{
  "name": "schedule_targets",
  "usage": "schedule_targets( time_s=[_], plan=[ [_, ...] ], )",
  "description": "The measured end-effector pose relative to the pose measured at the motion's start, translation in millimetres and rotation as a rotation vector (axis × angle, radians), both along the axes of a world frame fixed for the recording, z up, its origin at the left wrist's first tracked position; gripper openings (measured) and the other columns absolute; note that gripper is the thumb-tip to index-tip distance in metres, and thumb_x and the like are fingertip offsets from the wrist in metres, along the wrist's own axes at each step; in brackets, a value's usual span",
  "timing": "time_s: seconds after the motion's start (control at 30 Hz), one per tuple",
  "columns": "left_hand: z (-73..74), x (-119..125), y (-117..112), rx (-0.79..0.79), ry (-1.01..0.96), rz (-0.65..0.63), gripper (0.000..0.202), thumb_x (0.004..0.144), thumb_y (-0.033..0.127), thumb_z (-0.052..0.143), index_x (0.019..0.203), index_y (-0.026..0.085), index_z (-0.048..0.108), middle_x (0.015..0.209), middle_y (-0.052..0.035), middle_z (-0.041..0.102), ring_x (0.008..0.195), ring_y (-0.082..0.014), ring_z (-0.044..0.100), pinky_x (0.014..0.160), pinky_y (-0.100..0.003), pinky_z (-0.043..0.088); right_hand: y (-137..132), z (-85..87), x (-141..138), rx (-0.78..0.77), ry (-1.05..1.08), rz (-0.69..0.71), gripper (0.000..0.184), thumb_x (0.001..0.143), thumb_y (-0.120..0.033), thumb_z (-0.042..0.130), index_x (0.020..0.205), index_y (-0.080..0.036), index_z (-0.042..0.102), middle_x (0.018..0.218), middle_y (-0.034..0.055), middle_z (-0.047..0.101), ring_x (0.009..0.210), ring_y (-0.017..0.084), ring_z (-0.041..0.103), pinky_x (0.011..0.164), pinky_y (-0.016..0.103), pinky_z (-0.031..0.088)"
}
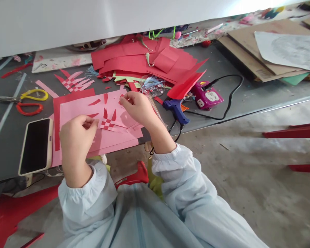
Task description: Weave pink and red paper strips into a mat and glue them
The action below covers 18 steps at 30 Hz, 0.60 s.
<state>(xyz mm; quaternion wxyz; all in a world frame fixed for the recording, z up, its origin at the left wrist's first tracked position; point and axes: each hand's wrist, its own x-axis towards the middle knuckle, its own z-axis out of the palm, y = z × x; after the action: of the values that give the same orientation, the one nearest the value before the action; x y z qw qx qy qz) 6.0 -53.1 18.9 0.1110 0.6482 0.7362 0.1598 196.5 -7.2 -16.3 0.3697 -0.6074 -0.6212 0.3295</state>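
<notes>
A pink sheet of paper [77, 112] lies on a red sheet on the grey table [5, 148], with red strips woven through slits in its middle as a small checker patch [107, 123]. My left hand [76, 137] has its fingers curled and pinches the pink paper just left of the woven patch. My right hand [136, 106] is closed in a pinch on a strip end at the upper right of the weave. Both arms wear pale blue sleeves.
A phone [36, 146] lies left of the paper. Scissors with yellow and red handles [28, 101] sit further left. A blue glue gun [177, 110], a purple power socket [208, 96] and a black cable are on the right. Red paper piles [144, 58] and cardboard [258, 44] lie behind.
</notes>
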Motion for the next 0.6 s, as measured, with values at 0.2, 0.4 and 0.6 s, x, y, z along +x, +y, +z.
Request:
schedule_targets(
  time_s=[0.2,0.4,0.6],
  plan=[
    [-0.4,2.1,0.1,0.012,-0.024,-0.002,0.017,0.084,0.041,0.063,0.080,0.025,0.066,0.076,-0.0009,0.074,0.068,-0.0199,0.067,0.069,-0.033,0.048,-0.9,-0.4,0.1,-0.035,-0.037,0.031,0.024,0.095,-0.031,0.053,0.072,-0.022,0.051,0.063,-0.0024,0.051,0.059,0.013,0.043,0.060,0.030,0.029],
    [0.1,3.6,-0.1,0.008,-0.043,-0.008,0.014,0.084,0.039,0.064,0.081,0.026,0.066,0.077,-0.0001,0.074,0.066,-0.0189,0.066,0.067,-0.032,0.048,-1.4,-2.0,-0.9,-0.005,-0.104,0.067,0.024,0.093,-0.029,0.053,0.071,-0.022,0.048,0.064,-0.0022,0.051,0.059,0.013,0.041,0.061,0.030,0.028],
    [0.4,3.9,0.4,0.012,-0.027,-0.022,0.015,0.086,0.039,0.061,0.082,0.025,0.066,0.075,-0.0005,0.074,0.067,-0.0192,0.067,0.068,-0.032,0.047,-5.6,1.4,-6.4,-0.015,-0.173,0.114,0.028,0.094,-0.029,0.052,0.068,-0.022,0.043,0.068,-0.0005,0.054,0.062,0.013,0.042,0.061,0.029,0.028]
  ],
)
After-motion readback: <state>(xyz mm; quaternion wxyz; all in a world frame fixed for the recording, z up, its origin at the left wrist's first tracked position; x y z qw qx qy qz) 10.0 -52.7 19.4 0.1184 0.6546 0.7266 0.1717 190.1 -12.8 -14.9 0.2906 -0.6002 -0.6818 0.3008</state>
